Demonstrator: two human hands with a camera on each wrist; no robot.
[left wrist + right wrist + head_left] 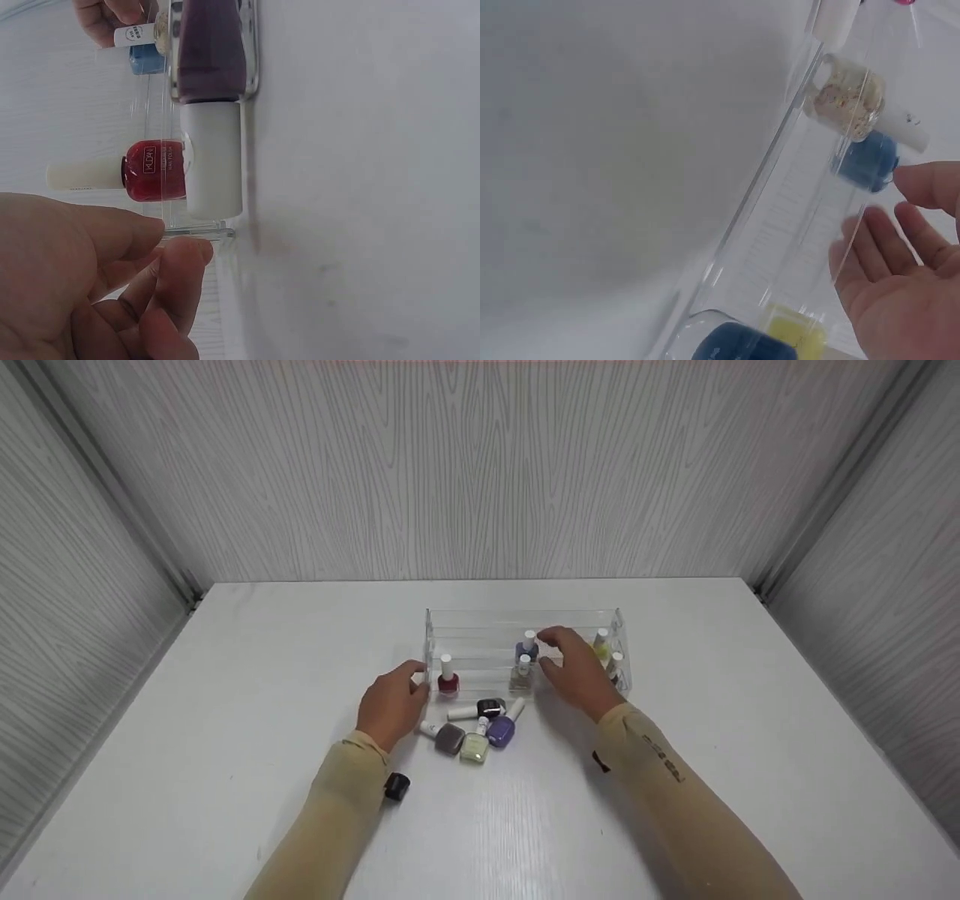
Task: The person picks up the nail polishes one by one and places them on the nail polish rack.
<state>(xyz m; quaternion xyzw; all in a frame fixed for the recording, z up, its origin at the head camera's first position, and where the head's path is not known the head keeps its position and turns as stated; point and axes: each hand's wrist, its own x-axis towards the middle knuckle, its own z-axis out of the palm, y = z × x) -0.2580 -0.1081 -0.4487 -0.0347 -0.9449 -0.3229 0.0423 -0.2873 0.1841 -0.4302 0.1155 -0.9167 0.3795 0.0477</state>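
Observation:
A clear acrylic rack with stepped tiers stands on the table. My left hand pinches the edge of its left end panel between thumb and fingers, beside a red nail polish bottle. Over the rack's right half, my right hand has loosely bent, parted fingers and holds nothing. Its fingertips are close to a blue nail polish bottle on a rear tier. In front of that one stands a glitter nail polish bottle. A yellow bottle and a dark blue bottle stand at the right end.
Before the rack lie a black bottle, a greyish purple bottle, a pale green bottle and a violet bottle. Another black bottle lies beside the left sleeve. Wood-grain panels enclose the table.

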